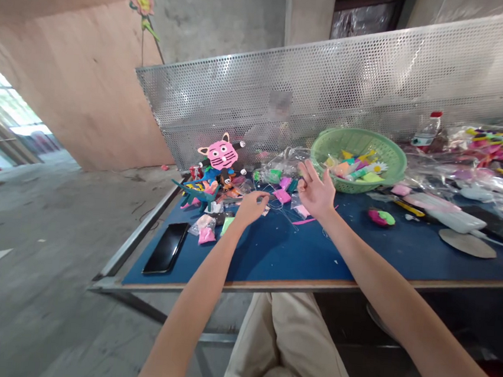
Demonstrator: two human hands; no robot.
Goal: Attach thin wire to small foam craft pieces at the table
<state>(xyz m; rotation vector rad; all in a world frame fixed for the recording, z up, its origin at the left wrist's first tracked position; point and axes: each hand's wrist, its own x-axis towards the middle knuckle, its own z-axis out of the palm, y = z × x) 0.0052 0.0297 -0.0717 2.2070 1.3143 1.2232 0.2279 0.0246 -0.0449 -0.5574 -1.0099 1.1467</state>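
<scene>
My left hand (253,207) is held over the blue table, its thumb and fingertips pinched together; whatever is between them is too small to make out. Thin pale strands (285,214) loop over the table beside those fingertips. My right hand (316,192) is raised with the palm partly turned up and fingers apart, and nothing shows in it. Pink clay packets (282,195) lie between the two hands. A pink strip (304,221) rests just below my right hand. Left of my left hand are a pink packet (206,236) and a pink cat-faced figure (222,155).
A green basket (355,186) holding colourful pieces stands behind my right hand. A black phone (166,248) lies near the left edge. Rightward are a pink-and-green lump (381,217), a white power bank (447,213) with cable and a bottle (426,134). Perforated metal panels (243,87) rise behind.
</scene>
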